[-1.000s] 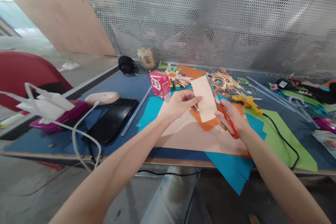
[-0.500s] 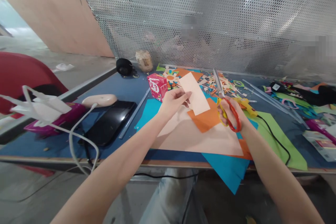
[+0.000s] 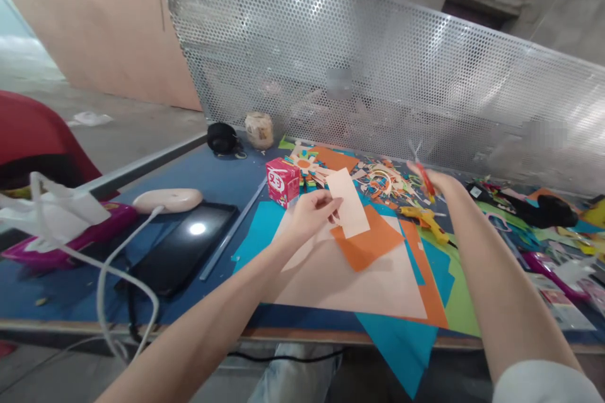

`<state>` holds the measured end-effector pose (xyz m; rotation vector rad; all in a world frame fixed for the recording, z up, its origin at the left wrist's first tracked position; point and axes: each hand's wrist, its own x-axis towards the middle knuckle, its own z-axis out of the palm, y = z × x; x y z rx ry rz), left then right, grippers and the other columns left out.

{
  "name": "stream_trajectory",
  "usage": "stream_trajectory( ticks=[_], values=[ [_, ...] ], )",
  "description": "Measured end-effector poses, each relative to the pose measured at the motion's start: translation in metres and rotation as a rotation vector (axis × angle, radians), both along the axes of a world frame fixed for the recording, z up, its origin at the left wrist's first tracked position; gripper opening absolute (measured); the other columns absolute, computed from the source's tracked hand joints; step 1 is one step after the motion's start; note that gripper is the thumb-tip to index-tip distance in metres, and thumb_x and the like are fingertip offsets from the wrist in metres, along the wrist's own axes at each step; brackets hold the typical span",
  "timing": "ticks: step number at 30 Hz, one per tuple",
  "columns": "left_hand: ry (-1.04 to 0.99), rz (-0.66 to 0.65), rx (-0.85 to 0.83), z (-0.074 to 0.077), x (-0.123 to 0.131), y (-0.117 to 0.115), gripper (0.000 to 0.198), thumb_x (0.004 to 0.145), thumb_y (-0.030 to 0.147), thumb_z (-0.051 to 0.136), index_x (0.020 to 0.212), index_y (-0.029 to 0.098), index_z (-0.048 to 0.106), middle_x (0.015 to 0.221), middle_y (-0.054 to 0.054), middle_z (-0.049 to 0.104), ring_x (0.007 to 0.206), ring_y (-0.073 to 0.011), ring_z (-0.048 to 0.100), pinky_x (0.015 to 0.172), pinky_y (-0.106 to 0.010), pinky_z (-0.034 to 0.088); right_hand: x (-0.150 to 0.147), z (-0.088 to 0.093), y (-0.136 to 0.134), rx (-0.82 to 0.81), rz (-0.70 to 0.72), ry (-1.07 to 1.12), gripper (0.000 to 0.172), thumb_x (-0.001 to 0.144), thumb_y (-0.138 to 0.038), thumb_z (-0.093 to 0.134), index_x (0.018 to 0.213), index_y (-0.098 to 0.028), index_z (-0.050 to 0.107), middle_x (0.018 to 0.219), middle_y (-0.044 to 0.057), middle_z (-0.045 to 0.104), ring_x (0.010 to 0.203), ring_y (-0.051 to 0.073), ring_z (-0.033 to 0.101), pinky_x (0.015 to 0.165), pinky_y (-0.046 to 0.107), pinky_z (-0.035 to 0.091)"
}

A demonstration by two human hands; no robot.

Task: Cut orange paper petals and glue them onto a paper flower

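My left hand (image 3: 314, 211) pinches a pale cream rectangle of paper (image 3: 350, 201) by its left edge, above an orange paper sheet (image 3: 371, 245). Out to the right and farther forward, my right hand (image 3: 435, 181) is closed around the handles of a pair of scissors (image 3: 424, 177); the blades point up and away, blurred. A yellow glue gun (image 3: 428, 221) lies on the table just below the right hand. A large pale sheet (image 3: 321, 283) is spread under both, overlapping blue sheets (image 3: 401, 340) that hang over the table's front edge.
A pink box (image 3: 282, 181) stands left of the paper. Small paper scraps (image 3: 385, 181) cover the back. At left lie a black phone (image 3: 184, 245), white cables (image 3: 101, 271) and a pale oblong device (image 3: 167, 199). A perforated metal panel (image 3: 293, 44) closes off the rear.
My right hand has carried the scissors forward and right, away from the cream paper. My left hand still holds the paper. The view has tilted up, showing an exit sign.
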<state>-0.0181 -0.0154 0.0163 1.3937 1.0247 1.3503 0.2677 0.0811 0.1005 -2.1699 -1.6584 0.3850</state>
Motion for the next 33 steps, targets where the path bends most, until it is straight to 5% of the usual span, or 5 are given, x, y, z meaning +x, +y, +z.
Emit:
stream_trajectory(
  ticks=[4, 8, 16, 23, 33],
  values=[
    [0.024, -0.002, 0.001, 0.001, 0.001, -0.001, 0.021, 0.070, 0.031, 0.064, 0.058, 0.015, 0.057, 0.052, 0.002, 0.058, 0.044, -0.0079, 0.052, 0.045, -0.019, 0.043, 0.011, -0.012, -0.001, -0.186, -0.048, 0.071, 0.031, 0.085, -0.044, 0.057, 0.090, -0.014, 0.064, 0.083, 0.007, 0.066, 0.071, 0.017, 0.062, 0.064, 0.033, 0.052],
    [-0.023, 0.062, 0.007, -0.004, 0.000, 0.005, 0.019, 0.069, 0.031, 0.063, 0.061, 0.015, 0.057, 0.056, 0.002, 0.057, 0.047, -0.0081, 0.051, 0.045, -0.019, 0.043, 0.010, -0.006, -0.006, -0.145, -0.011, 0.184, 0.031, 0.090, -0.035, 0.053, 0.114, -0.015, 0.056, 0.111, 0.007, 0.060, 0.093, 0.018, 0.061, 0.078, 0.037, 0.053],
    [-0.232, 0.087, -0.001, -0.009, -0.002, 0.014, 0.025, 0.062, 0.032, 0.067, 0.077, 0.013, 0.059, 0.069, -0.001, 0.061, 0.061, -0.0117, 0.057, 0.048, -0.020, 0.045, -0.060, -0.022, -0.078, 0.113, 0.328, 0.608, 0.035, 0.083, -0.053, 0.051, 0.073, -0.019, 0.049, 0.059, -0.004, 0.054, 0.045, 0.007, 0.048, 0.044, 0.020, 0.042],
    [-0.363, -0.001, 0.030, -0.001, -0.006, 0.007, 0.029, 0.059, 0.029, 0.072, 0.081, 0.014, 0.060, 0.074, 0.000, 0.062, 0.064, -0.0096, 0.058, 0.054, -0.020, 0.048, -0.104, -0.050, -0.104, 0.295, 0.453, 0.706, 0.034, 0.061, -0.045, 0.071, 0.075, -0.023, 0.048, 0.066, -0.003, 0.057, 0.047, 0.011, 0.048, 0.043, 0.025, 0.041],
    [-0.299, -0.104, 0.069, 0.009, -0.003, 0.000, 0.019, 0.061, 0.024, 0.073, 0.073, 0.015, 0.061, 0.061, 0.003, 0.059, 0.049, -0.0057, 0.050, 0.050, -0.020, 0.043, -0.103, -0.074, -0.113, 0.412, 0.417, 0.748, 0.042, 0.059, -0.038, 0.073, 0.084, -0.024, 0.042, 0.092, 0.003, 0.059, 0.073, 0.018, 0.061, 0.064, 0.033, 0.051]
  ],
)
